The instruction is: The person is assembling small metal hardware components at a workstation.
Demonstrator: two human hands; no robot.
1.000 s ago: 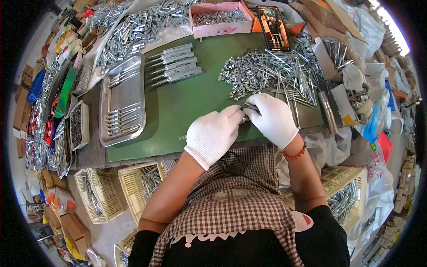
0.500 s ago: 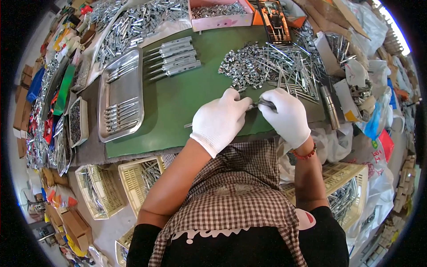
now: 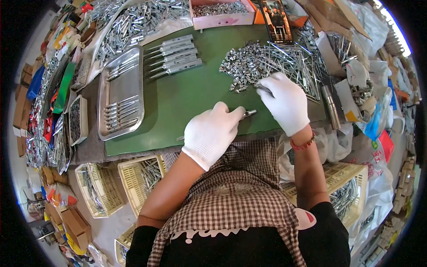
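Note:
My left hand [image 3: 212, 132], in a white glove, is closed around a slim metal rod. A shiny cylindrical end of the metal rod [image 3: 251, 113] sticks out past the thumb and fingertips, and its thin tail shows at the wrist side. My right hand [image 3: 284, 103], gloved too, pinches a dark, slim, pointed tool [image 3: 265, 90]. That tool's tip is by the near edge of a pile of small silver metal pieces [image 3: 249, 64]. Long thin metal pins [image 3: 296, 62] lie heaped to the right of the pile, beyond my right hand.
A steel tray [image 3: 140, 100] with several finished-looking rods stands left on the green mat [image 3: 178, 102]. Several thicker metal tubes [image 3: 178, 55] lie in a row beside it. At the back are a pink box [image 3: 222, 21] of small parts and a phone-like panel [image 3: 275, 22]. A metal cylinder [image 3: 329, 107] lies right.
My hands have separated. The left hand moved nearer to me with the rod, while the right moved away with the dark tool to the pile of small pieces.

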